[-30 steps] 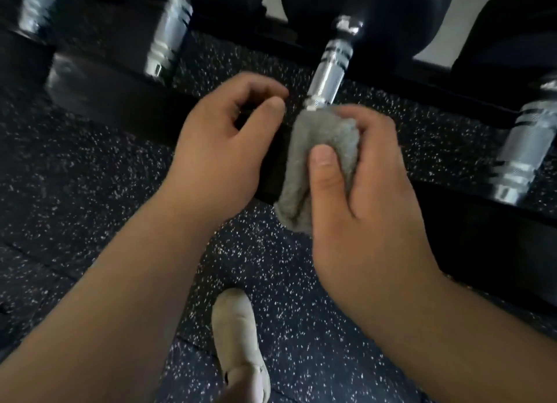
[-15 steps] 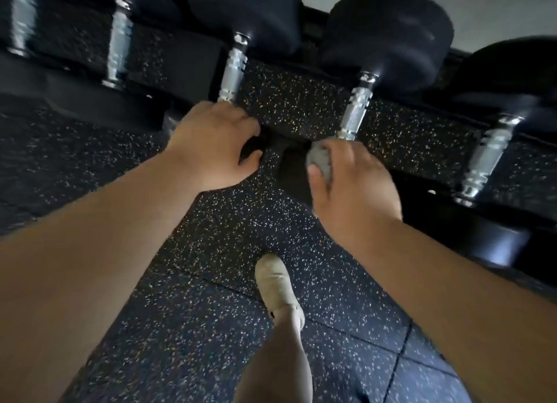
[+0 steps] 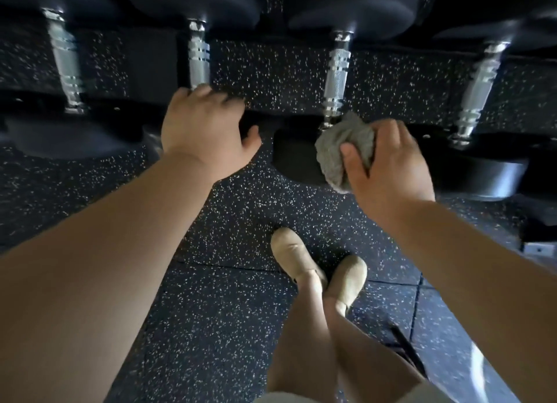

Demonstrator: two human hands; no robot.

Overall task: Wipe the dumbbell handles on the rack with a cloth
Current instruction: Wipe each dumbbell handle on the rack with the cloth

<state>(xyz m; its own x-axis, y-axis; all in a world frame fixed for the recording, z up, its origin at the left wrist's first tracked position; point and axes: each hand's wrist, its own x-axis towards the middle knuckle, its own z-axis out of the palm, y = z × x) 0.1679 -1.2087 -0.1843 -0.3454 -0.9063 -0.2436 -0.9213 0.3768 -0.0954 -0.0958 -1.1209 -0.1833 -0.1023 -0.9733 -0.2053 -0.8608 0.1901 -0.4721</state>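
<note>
Several chrome dumbbell handles lie in a row on a black rack [image 3: 265, 117]. My right hand [image 3: 388, 164] grips a bunched grey cloth [image 3: 340, 149] just below the near end of the third handle [image 3: 336, 80], the cloth touching that end. My left hand [image 3: 205, 128] rests with curled fingers at the near end of the second handle [image 3: 199, 60], over the rack's front rail. What its fingers hold is hidden. Other handles sit at far left [image 3: 64, 62] and right [image 3: 479, 89].
Black dumbbell heads [image 3: 346, 9] fill the top of the view, and nearer heads [image 3: 494, 173] stick out over the rail. Speckled black rubber floor [image 3: 229, 297] lies below, with my two beige shoes [image 3: 316, 273] on it.
The view has pulled back and both shoes show. My right hand with the cloth has come off the third handle toward its near end. My left hand has shifted left to the second handle.
</note>
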